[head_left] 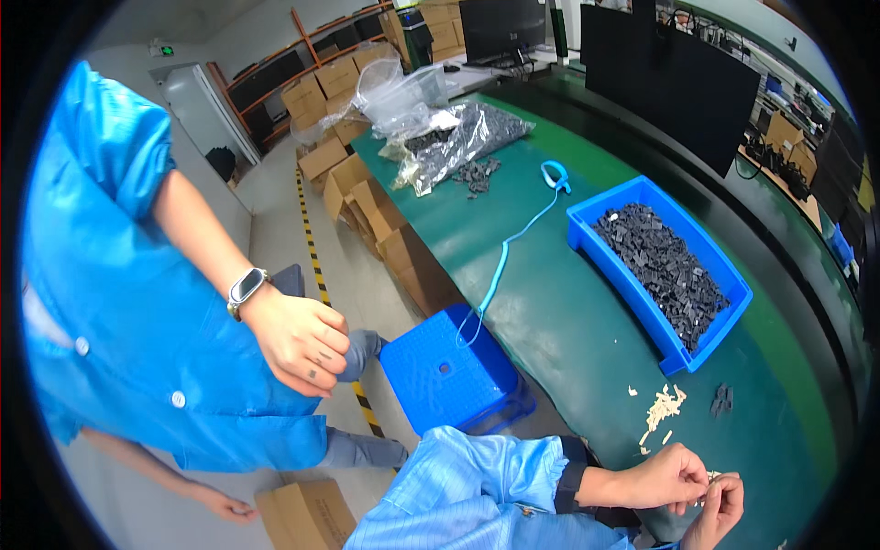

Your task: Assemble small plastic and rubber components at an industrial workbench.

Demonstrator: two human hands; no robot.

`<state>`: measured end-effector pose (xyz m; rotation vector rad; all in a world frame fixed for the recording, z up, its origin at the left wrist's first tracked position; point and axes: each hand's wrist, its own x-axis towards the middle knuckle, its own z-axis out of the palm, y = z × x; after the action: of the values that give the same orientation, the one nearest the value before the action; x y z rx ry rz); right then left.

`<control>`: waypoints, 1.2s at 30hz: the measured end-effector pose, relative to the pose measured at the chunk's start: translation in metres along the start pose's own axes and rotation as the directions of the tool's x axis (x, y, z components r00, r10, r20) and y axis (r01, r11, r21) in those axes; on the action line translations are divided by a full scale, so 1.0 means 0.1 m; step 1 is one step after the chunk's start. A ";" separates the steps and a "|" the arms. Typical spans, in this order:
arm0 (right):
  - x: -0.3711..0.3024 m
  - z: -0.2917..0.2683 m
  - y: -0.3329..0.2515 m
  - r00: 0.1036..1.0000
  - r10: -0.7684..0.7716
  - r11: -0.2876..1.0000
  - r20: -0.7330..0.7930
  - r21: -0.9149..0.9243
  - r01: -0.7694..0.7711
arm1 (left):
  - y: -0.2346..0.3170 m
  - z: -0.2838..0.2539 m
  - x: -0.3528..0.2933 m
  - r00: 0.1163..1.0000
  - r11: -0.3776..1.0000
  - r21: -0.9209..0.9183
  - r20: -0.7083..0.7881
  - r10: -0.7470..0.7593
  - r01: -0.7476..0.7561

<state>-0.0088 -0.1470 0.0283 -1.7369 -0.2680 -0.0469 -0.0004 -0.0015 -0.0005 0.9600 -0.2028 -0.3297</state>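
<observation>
At the near right of the green-topped table (550, 302), my left hand (665, 477) is closed in a pinch. My right hand (721, 509) meets it there, thumb and fingers also pressed together. A small cream-coloured piece (713, 475) shows at the fingertips; the fingers cover most of it, and anything else held is hidden. Just beyond my hands lies a loose pile of cream-coloured strips (662, 408). Several dark grey plastic pieces (722, 400) sit to the right of that pile.
A blue bin (587, 240) full of dark plastic parts stands farther back. A light-blue coiled cord (504, 261) crosses the table toward a blue stool (440, 367). Beyond lies a clear bag (477, 137) of dark parts. Left, a person in blue (174, 302) stands close, one hand (307, 344) closed.
</observation>
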 end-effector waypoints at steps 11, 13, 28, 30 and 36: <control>0.04 0.07 0.01 0.999 -0.013 1.000 0.029 -0.025 0.014 | 0.04 -0.05 -0.03 0.997 0.998 0.021 -0.046 0.068 -0.067; 0.04 0.07 0.02 1.000 0.000 1.000 0.029 -0.020 0.000 | 0.02 -0.05 -0.03 0.996 0.997 0.019 -0.052 0.076 -0.075; 0.06 0.00 0.21 0.998 -0.053 0.998 0.045 -0.023 0.054 | -0.01 -0.01 0.01 0.995 0.996 0.031 -0.064 0.082 -0.080; 0.07 0.01 0.22 0.999 -0.032 0.999 0.033 -0.022 0.033 | 0.00 -0.03 0.00 0.996 0.996 0.068 -0.058 0.067 -0.063; 0.17 -0.04 0.13 0.980 -0.198 0.978 -0.016 -0.070 0.196 | -0.04 -0.17 -0.08 0.967 0.987 0.152 -0.237 0.095 -0.060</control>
<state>0.0105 -0.1505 0.0197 -1.7707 -0.4252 -0.2228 -0.0033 0.0124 -0.0134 1.1222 -0.0395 -0.1235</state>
